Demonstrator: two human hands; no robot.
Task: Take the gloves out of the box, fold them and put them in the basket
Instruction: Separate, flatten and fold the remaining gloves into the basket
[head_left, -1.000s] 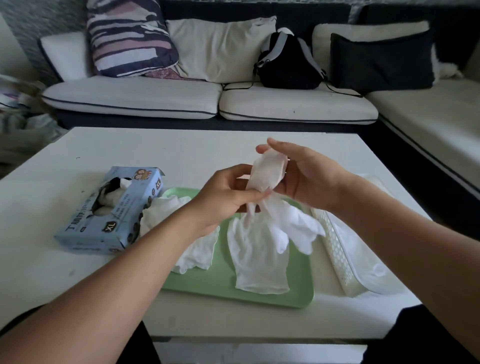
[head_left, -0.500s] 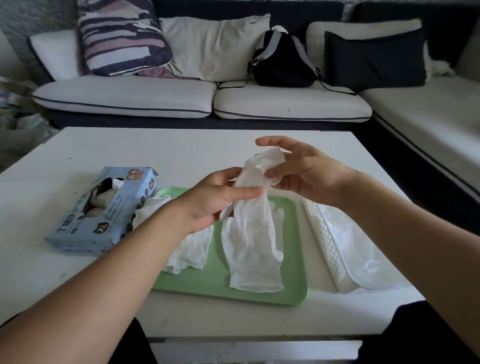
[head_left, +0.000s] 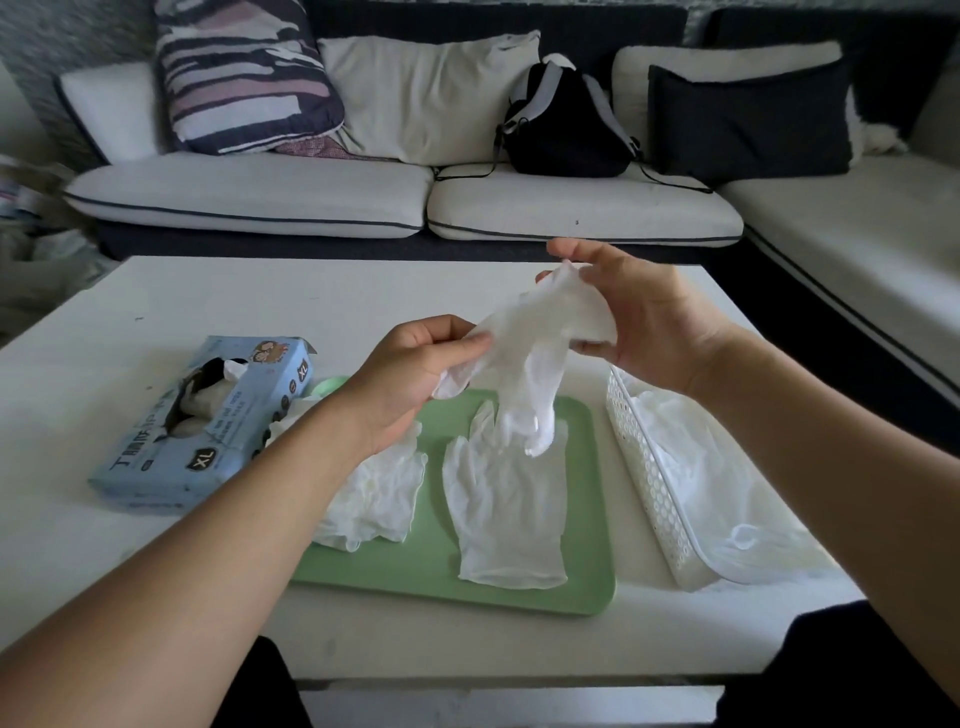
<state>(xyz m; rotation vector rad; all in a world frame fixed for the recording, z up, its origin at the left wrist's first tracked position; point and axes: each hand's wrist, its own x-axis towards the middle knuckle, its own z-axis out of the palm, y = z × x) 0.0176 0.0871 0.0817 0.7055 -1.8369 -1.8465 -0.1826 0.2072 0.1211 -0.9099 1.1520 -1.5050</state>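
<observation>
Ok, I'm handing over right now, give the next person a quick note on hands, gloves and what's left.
Left hand and right hand both pinch one white glove above the green tray, not folded yet.
A flat glove and a crumpled pile lie on the tray.
Blue box, left of the tray, has more inside.
White basket, right of the tray, already holds some gloves.
Left: fold the held glove, basket it, then the rest.

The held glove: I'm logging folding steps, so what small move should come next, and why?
Probably lay the glove flat on the green tray to fold it. Both the left hand and right hand pinch it in mid-air, its fingers dangling loose, so it is not yet folded for the basket.
</observation>
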